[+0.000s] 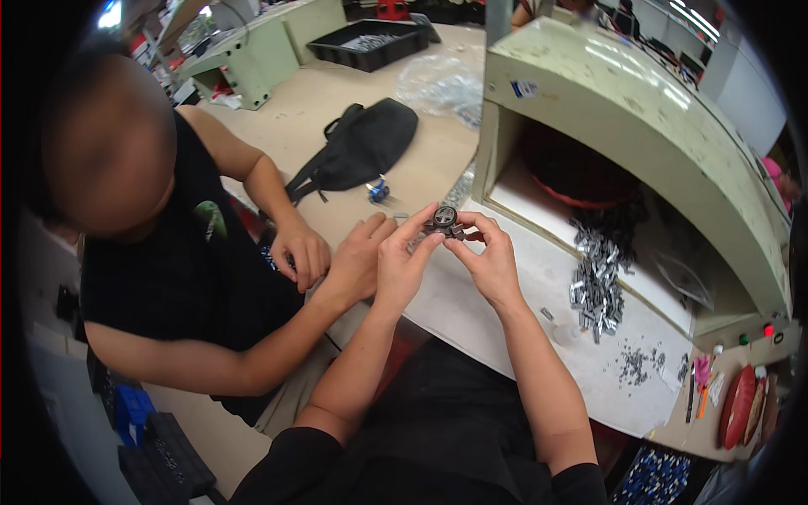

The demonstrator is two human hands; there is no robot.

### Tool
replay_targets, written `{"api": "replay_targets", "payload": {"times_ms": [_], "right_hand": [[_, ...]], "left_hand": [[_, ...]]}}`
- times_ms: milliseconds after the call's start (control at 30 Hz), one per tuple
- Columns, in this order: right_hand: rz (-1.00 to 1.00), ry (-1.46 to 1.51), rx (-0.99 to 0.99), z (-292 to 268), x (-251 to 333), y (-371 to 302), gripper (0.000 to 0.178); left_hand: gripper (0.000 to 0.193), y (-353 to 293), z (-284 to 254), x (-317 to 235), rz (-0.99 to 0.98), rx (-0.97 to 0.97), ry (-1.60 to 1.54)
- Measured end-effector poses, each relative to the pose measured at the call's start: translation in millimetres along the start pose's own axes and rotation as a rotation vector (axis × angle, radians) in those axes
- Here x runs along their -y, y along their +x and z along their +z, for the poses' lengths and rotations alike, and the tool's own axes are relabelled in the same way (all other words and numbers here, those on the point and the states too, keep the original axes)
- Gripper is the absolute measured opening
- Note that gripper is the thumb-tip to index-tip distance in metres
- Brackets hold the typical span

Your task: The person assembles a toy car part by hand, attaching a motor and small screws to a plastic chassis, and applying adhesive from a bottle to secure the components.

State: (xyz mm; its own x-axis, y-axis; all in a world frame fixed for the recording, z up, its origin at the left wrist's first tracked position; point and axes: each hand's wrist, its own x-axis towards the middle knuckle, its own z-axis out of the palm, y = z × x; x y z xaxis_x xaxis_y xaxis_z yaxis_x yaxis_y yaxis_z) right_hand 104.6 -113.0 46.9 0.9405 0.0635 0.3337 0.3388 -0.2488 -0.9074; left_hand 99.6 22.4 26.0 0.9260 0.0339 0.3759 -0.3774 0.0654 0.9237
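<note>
Over the near edge of the white worktop (471, 311), both my hands hold up a small dark, round, watch-like piece (444, 219) with dark metal bits at its sides. The fingertips of my left hand (400, 265) pinch it from the left. My right hand (492, 261) is closed on its right side, thumb below and fingers behind. Fingers partly cover it, so its exact kind cannot be made out. Just left of my left hand rests a co-worker's hand (362, 252). Beyond lies a small blue and silver object (379, 190).
A co-worker (168, 295) sits close on my left. On the right, metal link-like pieces (598, 290) spill from an arched green housing (631, 93), near tiny grey parts (637, 364) and a small clear cup (566, 335). Behind lie a black bag (370, 143) and a black tray (370, 55).
</note>
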Motion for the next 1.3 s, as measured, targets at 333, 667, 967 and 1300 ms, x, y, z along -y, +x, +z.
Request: {"api": "replay_targets", "payload": {"times_ms": [333,667,967,1300], "right_hand": [[0.064,0.335,0.254,20.8,0.3,29.0,0.018],[-0.342,-0.370,-0.107,64.4,-47.2,91.3,0.022],[-0.563,-0.845,-0.046,67.4,-62.3,58.7,0.025],[-0.498,-0.864,0.131,60.0,-70.5,65.1,0.023]], "left_hand": [[0.032,9.1,-34.0,-12.0,-0.088,-0.071,0.054],[0.032,-69.9,-45.7,-25.0,0.119,-0.138,0.179],[0.020,-114.0,-50.3,-12.7,-0.043,-0.067,0.296],[0.019,-121.8,-28.7,-14.3,-0.028,0.058,0.277]]}}
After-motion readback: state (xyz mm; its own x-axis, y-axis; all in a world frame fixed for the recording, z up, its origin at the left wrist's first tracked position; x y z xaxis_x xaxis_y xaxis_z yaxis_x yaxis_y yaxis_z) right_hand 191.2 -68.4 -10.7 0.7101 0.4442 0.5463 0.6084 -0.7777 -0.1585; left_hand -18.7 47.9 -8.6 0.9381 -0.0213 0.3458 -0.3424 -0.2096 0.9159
